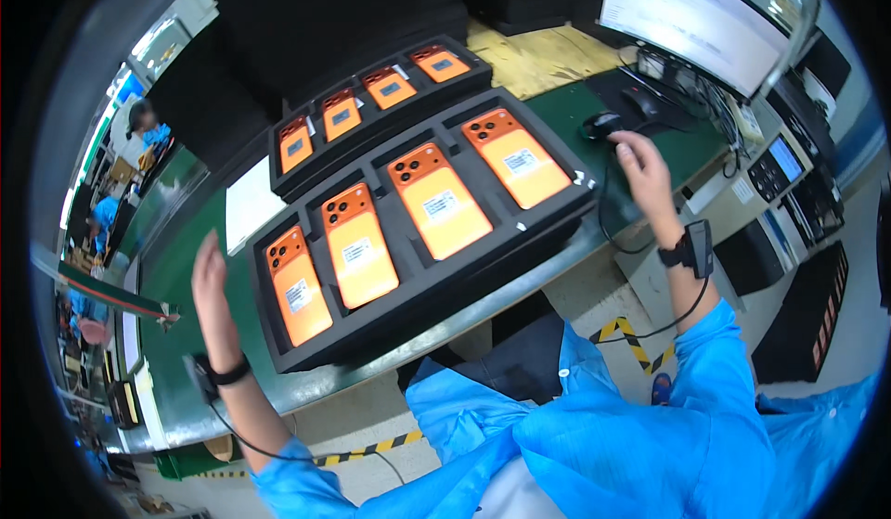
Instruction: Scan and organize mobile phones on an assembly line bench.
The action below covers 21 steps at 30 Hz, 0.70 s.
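Observation:
Several orange phones lie back side up in separate slots of a black foam tray (422, 282) in front of me. Each has a white label; one orange phone (515, 159) occupies the right-end slot. My left hand (213, 287) is beside the tray's left end, fingers stretched out and holding nothing. To the right of the tray, my right hand (644, 174) has its fingers closed at a black corded handheld scanner (599, 126), whose lower part is partly hidden by the fingers. Both wrists wear black straps with cables.
Behind stands a second black tray (371, 134) with several orange phones. A white sheet (251, 204) lies left on the green table (186, 352). At the right are a monitor (696, 23), a mouse (640, 102) and a grey machine (775, 166). Other people work at far left.

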Each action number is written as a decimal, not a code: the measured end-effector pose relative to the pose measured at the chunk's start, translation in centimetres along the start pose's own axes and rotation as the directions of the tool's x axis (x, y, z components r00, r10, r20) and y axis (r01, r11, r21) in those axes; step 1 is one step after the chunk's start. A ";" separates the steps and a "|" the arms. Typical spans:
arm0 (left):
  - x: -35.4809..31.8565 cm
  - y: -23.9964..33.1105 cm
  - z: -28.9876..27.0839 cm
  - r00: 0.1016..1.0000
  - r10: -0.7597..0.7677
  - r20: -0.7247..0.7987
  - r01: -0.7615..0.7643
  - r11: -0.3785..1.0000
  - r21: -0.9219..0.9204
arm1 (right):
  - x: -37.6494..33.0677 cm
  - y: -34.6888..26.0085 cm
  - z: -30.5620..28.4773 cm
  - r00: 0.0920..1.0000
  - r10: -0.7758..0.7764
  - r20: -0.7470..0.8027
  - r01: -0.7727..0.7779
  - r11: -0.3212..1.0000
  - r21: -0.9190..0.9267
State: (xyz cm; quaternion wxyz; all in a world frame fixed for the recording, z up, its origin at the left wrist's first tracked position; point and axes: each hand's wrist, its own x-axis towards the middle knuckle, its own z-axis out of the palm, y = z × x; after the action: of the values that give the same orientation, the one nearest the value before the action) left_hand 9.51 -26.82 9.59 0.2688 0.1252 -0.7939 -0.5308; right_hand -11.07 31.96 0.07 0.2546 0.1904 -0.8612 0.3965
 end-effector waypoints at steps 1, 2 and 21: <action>1.8 3.0 0.7 0.984 0.175 0.038 -0.179 0.975 0.134 | 1.1 1.2 -0.9 0.997 -0.041 -0.059 0.019 0.941 -0.337; 3.3 6.6 2.6 0.953 0.276 0.124 -0.281 0.960 0.023 | 1.7 2.1 -0.9 0.995 0.101 -0.020 -0.102 0.945 -0.311; 6.1 2.6 27.4 0.677 0.320 0.662 -0.716 0.494 0.493 | 0.6 -15.4 -4.7 0.615 0.428 0.662 -0.788 0.369 0.493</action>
State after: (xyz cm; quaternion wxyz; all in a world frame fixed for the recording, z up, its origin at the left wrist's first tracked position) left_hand -10.65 -7.52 5.74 0.1398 -0.1730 -0.9722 -0.0739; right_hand -2.07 26.11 12.05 -0.2140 0.0156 -0.6516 0.7275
